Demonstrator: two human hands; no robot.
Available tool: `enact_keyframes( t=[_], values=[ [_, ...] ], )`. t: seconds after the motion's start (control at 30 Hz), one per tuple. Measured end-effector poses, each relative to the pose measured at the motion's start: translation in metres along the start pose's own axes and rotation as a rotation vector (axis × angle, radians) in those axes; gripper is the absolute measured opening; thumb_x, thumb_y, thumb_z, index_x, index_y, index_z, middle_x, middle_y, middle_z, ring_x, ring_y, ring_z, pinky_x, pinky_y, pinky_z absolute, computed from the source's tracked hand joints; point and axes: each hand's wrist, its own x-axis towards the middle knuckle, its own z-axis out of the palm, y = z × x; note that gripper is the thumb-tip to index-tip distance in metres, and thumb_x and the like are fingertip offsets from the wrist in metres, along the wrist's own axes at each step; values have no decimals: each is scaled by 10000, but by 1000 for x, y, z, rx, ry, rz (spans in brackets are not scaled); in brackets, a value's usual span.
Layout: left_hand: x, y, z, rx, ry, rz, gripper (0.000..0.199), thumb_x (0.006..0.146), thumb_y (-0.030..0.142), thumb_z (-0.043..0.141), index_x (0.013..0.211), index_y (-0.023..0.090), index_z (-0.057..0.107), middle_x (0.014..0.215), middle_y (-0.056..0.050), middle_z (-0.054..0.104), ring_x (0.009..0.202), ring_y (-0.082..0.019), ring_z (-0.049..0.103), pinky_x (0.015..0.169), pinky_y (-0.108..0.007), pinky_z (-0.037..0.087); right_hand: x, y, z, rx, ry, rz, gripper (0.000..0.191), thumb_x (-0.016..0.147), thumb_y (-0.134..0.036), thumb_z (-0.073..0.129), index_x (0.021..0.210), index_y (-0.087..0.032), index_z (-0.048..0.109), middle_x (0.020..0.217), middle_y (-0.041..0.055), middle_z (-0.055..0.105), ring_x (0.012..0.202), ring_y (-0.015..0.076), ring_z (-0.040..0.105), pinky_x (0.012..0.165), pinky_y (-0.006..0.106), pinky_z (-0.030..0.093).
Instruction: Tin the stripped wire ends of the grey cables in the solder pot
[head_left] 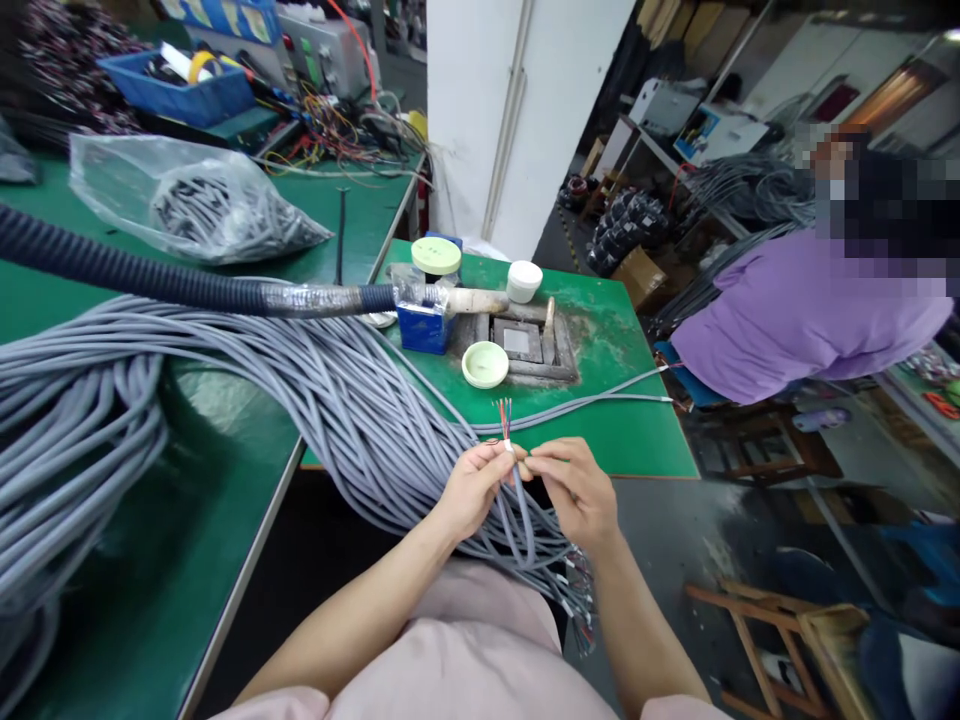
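My left hand [480,484] pinches a grey cable [520,500] just below its stripped end. Thin coloured wires [505,415], red and blue among them, fan upward from that end, with a white band at their base. On the cable's other side, my right hand [579,488] has its thumb and fingertips closed against it, close to the left fingertips. Under both hands lies a thick bundle of grey cables [337,390], whose wire ends [577,600] hang down at the right. Two more cables [592,402] stretch across the green bench.
A square metal pot [519,342] is set in the green bench [600,440]. Around it are a shallow round tub [485,366], a white jar [524,282] and a ribbed hose [187,285] on a blue box [424,332]. A person in purple [802,310] sits at right.
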Motion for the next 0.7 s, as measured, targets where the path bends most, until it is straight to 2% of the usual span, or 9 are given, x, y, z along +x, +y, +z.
enact_keyframes(
  t=[0.13, 0.27, 0.37, 0.47, 0.57, 0.63, 0.7],
  values=[
    [0, 3, 2, -77, 49, 8, 354, 631, 399, 823, 792, 106, 704, 663, -10, 628, 585, -71, 530, 605, -192, 433, 3, 3, 5, -115, -94, -152, 432, 841, -74, 527, 1210, -284, 609, 1253, 90, 586, 1167, 238, 527, 945, 450, 478],
    [1, 8, -2, 47, 46, 96, 401, 702, 480, 753, 863, 115, 712, 652, -20, 641, 575, -85, 543, 602, -210, 450, 14, 14, 9, -114, -40, -203, 385, 875, -153, 544, 1239, -272, 583, 1240, 87, 617, 1198, 256, 523, 972, 475, 469],
    [4, 17, -12, 337, 81, 290, 373, 794, 479, 665, 917, 130, 716, 740, -55, 696, 674, -123, 608, 677, -239, 477, 32, 24, 7, -73, 98, -164, 385, 865, -121, 557, 1226, -252, 575, 1212, 85, 638, 1182, 263, 544, 989, 500, 458],
    [9, 26, -26, 670, 177, 569, 269, 867, 391, 596, 918, 154, 713, 757, -49, 699, 731, -141, 618, 721, -264, 476, 54, 35, 5, -84, 209, -136, 305, 881, -128, 534, 1159, -239, 591, 1189, 85, 648, 1173, 257, 553, 1000, 498, 453],
    [16, 30, -38, 915, 246, 847, 175, 886, 280, 574, 870, 162, 702, 728, -32, 681, 709, -133, 593, 700, -266, 465, 74, 44, 9, -87, 216, -90, 206, 923, -182, 488, 1084, -230, 608, 1129, 78, 671, 1127, 232, 584, 986, 441, 473],
    [19, 30, -43, 1028, 220, 969, 130, 883, 218, 574, 869, 160, 689, 742, -29, 684, 701, -126, 583, 689, -265, 461, 86, 50, 16, -80, 198, -22, 194, 945, -223, 460, 1063, -225, 615, 1079, 69, 684, 1054, 208, 621, 927, 382, 508],
    [21, 28, -44, 1110, 170, 1033, 102, 875, 175, 580, 873, 156, 679, 757, -28, 689, 699, -120, 575, 683, -264, 455, 94, 56, 23, -69, 170, 40, 204, 960, -250, 435, 1049, -216, 615, 1043, 64, 689, 1000, 191, 640, 871, 342, 526]
  ],
)
